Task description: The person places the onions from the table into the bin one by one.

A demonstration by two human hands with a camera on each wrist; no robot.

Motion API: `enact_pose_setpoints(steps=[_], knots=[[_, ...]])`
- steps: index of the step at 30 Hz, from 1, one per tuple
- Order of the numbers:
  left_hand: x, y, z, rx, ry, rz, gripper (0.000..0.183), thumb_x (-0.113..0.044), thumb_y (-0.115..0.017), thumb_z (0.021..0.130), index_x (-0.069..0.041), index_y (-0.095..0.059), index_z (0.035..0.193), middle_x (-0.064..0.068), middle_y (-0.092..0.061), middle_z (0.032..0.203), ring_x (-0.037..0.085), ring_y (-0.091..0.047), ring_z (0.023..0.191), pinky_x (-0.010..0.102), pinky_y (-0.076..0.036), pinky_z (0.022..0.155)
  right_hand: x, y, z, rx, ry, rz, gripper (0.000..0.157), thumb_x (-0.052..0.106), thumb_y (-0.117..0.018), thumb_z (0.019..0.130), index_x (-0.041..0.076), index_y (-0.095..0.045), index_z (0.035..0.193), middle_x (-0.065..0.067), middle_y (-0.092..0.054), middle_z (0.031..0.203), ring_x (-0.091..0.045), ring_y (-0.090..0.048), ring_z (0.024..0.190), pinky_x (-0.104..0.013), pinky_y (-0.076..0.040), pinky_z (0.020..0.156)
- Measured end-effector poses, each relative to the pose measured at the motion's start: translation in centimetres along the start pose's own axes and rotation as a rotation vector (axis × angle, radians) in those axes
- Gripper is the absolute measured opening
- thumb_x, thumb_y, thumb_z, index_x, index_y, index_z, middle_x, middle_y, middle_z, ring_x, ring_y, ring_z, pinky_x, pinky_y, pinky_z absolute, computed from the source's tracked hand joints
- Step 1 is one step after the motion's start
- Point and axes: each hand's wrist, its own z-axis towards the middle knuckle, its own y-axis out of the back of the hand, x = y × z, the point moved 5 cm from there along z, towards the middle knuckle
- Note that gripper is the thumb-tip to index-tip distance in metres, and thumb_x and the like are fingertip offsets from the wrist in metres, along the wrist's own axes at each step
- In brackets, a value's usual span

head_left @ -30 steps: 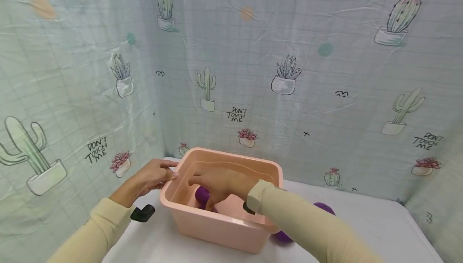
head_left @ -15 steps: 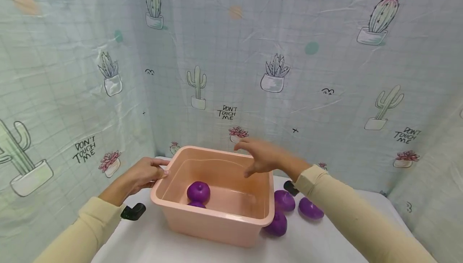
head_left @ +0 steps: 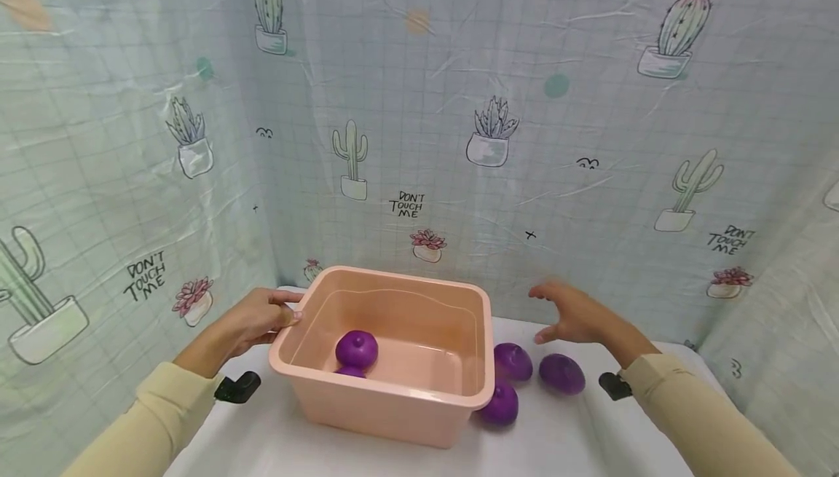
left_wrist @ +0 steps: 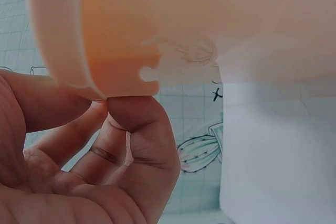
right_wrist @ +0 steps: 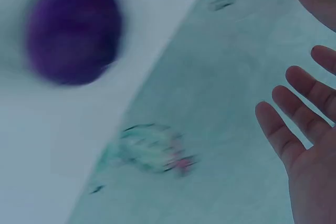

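My left hand (head_left: pixel 262 320) pinches the left rim of a peach plastic tub (head_left: pixel 373 408); the left wrist view shows thumb and bent fingers (left_wrist: pixel 142 140) meeting at the rim. Inside the tub, toward its left, lie a round purple thing with a small nub on top (head_left: pixel 357 349) and a second purple one (head_left: pixel 350 372), partly hidden by the front wall. My right hand (head_left: pixel 577 313) hovers empty to the right of the tub, fingers spread apart from the thumb. Below it on the table are similar purple pieces: one (head_left: pixel 561 374) on the right, another (head_left: pixel 513 362) by the tub, a third (head_left: pixel 499 404) nearer.
The white table (head_left: pixel 557 440) carries everything. Behind and at both sides hangs a pale curtain (head_left: pixel 432 135) printed with cacti, its back part close behind the tub.
My right hand has come up out of the tub and moved right, over the purple pieces on the table. The left hand keeps its grip on the rim.
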Motion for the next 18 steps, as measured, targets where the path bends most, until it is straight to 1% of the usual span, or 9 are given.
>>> enact_pose_setpoints(steps=[5,8,12,15,18], knots=[[0.0,0.2,0.0,0.003,-0.015,0.010,0.058,-0.022,-0.065,0.092,-0.002,-0.048,0.144,0.025,-0.063,0.128,0.023,-0.070,0.096,0.043,-0.060,0.084,-3.4,-2.6,-2.9,0.014,-0.082,0.091,0.084,0.041,-0.087,0.069,0.000,-0.053,0.134,-0.020,-0.059,0.131,-0.044,-0.055,0.120,-0.060,-0.047,0.096],[0.1,0.4,-0.2,-0.002,-0.012,0.015,0.058,-0.023,-0.065,0.092,-0.002,-0.047,0.144,0.025,-0.063,0.128,0.024,-0.070,0.097,0.044,-0.060,0.085,-4.7,-4.3,-4.1,0.033,-0.133,0.165,0.087,0.039,-0.088,0.068,0.000,-0.051,0.136,-0.023,-0.058,0.133,-0.047,-0.053,0.121,-0.060,-0.048,0.095],[0.3,0.5,-0.1,-0.001,0.002,0.011,0.058,-0.022,-0.065,0.092,-0.002,-0.048,0.144,0.024,-0.063,0.127,0.024,-0.070,0.097,0.043,-0.060,0.084,-6.0,-6.7,-5.3,0.056,-0.191,0.222,0.089,0.039,-0.089,0.065,0.003,-0.051,0.137,-0.023,-0.057,0.134,-0.045,-0.053,0.121,-0.058,-0.050,0.092],[0.3,0.3,0.1,-0.002,-0.002,0.004,0.057,-0.022,-0.065,0.092,-0.002,-0.048,0.144,0.024,-0.063,0.127,0.024,-0.070,0.096,0.043,-0.060,0.083,-6.6,-8.2,-6.1,0.040,-0.189,0.219,0.090,0.039,-0.091,0.061,0.002,-0.053,0.134,-0.020,-0.060,0.130,-0.040,-0.057,0.116,-0.055,-0.051,0.091],[0.4,0.1,0.1,-0.002,-0.006,0.006,0.058,-0.021,-0.065,0.092,-0.002,-0.048,0.144,0.025,-0.062,0.128,0.024,-0.070,0.097,0.043,-0.060,0.083,-6.8,-9.2,-6.6,0.016,-0.161,0.196,0.090,0.040,-0.092,0.058,0.002,-0.055,0.132,-0.015,-0.063,0.125,-0.034,-0.060,0.111,-0.052,-0.051,0.091]])
